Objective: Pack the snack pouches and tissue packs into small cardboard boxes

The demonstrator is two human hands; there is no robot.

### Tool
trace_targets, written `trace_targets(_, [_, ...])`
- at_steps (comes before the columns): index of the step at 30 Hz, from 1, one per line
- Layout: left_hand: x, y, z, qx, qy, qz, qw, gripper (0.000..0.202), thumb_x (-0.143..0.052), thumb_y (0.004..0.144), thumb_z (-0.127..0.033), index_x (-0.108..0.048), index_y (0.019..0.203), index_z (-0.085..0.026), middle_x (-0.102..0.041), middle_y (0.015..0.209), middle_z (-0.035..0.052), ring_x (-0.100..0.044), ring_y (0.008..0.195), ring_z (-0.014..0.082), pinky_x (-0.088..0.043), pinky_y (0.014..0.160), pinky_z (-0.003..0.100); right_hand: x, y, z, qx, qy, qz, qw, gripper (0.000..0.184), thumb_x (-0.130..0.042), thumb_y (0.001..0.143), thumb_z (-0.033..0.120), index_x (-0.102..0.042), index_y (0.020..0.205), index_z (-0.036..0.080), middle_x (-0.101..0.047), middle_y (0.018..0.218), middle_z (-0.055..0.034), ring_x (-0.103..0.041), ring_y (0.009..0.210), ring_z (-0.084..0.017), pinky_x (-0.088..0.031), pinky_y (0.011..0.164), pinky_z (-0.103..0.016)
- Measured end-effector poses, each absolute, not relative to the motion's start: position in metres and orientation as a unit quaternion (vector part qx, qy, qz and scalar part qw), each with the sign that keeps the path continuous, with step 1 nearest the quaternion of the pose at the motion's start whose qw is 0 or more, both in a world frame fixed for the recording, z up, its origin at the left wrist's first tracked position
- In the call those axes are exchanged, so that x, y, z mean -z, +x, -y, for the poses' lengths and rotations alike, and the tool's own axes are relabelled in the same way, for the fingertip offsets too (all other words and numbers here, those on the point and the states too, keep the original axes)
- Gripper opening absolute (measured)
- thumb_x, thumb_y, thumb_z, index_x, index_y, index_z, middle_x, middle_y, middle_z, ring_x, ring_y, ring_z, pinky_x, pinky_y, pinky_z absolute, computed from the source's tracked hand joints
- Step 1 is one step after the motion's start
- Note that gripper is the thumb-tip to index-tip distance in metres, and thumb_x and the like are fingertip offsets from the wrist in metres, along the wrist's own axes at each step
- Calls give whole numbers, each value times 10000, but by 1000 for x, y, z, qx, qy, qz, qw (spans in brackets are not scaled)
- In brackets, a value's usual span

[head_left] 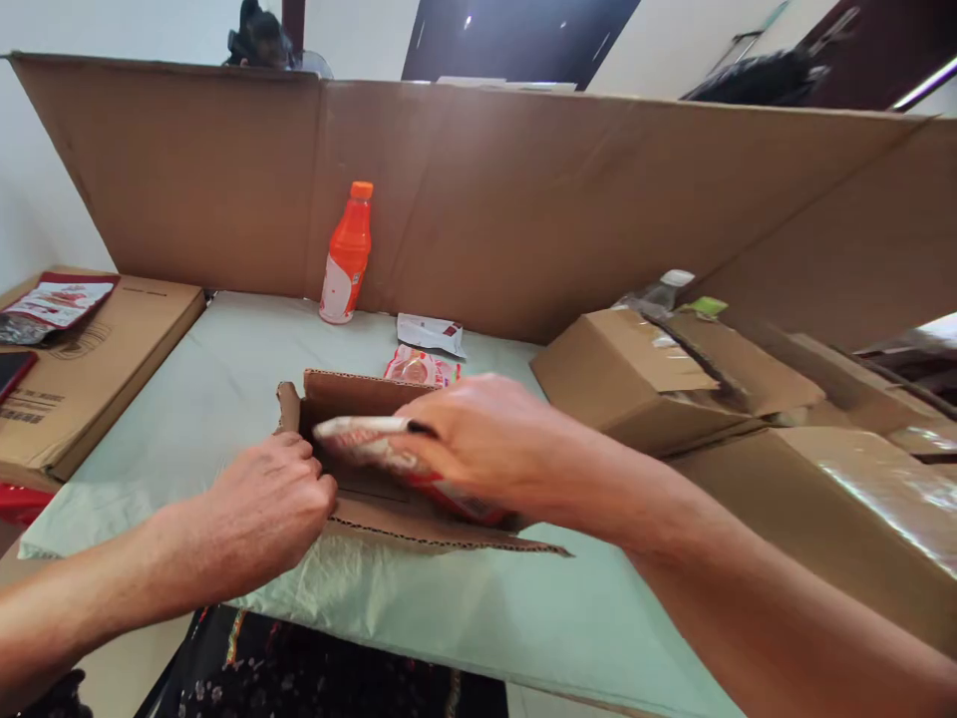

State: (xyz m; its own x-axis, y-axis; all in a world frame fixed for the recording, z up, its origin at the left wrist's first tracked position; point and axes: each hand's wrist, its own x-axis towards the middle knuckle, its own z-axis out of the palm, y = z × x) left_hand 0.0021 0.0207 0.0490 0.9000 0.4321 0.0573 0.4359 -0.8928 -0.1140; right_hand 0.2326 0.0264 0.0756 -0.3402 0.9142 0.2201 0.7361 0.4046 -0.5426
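A small open cardboard box (351, 391) sits in the middle of the pale green table cover (224, 389). My right hand (485, 439) is closed on a red and white snack packet (374, 439) and holds it over the box's opening. My left hand (261, 504) is closed on the box's near left edge, by its flap. Just behind the box lie another red packet (420, 367) and a white packet (430, 334).
An orange drink bottle (346, 254) stands at the back against a tall cardboard wall (523, 199). Several cardboard boxes (643, 374) crowd the right side. A flat carton (90, 369) with a packet (56, 299) on it lies at the left.
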Motion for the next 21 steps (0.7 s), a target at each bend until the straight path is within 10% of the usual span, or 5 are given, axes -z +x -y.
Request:
trace_targets(4, [-52, 2, -22, 10, -970, 244, 5, 152, -615, 812, -62, -643, 699, -161, -664, 705, 80, -631, 712, 245, -492, 665, 364, -56, 206, -39, -103, -498, 858, -67, 258, -605, 815, 65, -705, 606, 179, -658, 548, -64, -594, 526, -169, -367, 529, -284])
trace_targets(10, [-67, 2, -25, 17, -949, 290, -122, 248, -598, 765, -130, -644, 1008, -151, -685, 1061, 123, -660, 938, 269, -559, 801, 383, -45, 190, -43, -193, -417, 877, -138, 201, -596, 868, 135, -796, 850, 140, -789, 809, -121, -673, 640, -210, -430, 585, -301])
trace_targets(14, [-66, 6, -31, 0, -958, 249, -146, 338, -528, 797, -99, -649, 1106, -160, -744, 965, 99, -700, 879, 253, -549, 784, 353, -64, 204, -37, -247, -369, 883, -155, 194, -621, 877, 153, -803, 936, 121, -802, 863, -127, -690, 685, -215, -466, 630, -309])
trace_targets(21, [-70, 8, -32, -39, -960, 217, -170, 310, -473, 857, -40, -704, 981, -205, -741, 858, 53, -702, 793, 219, -530, 748, 302, -91, 317, -52, -251, -484, 777, 313, 304, -532, 976, 362, -784, 1076, 225, -802, 958, -39, -730, 837, -187, -553, 745, -301])
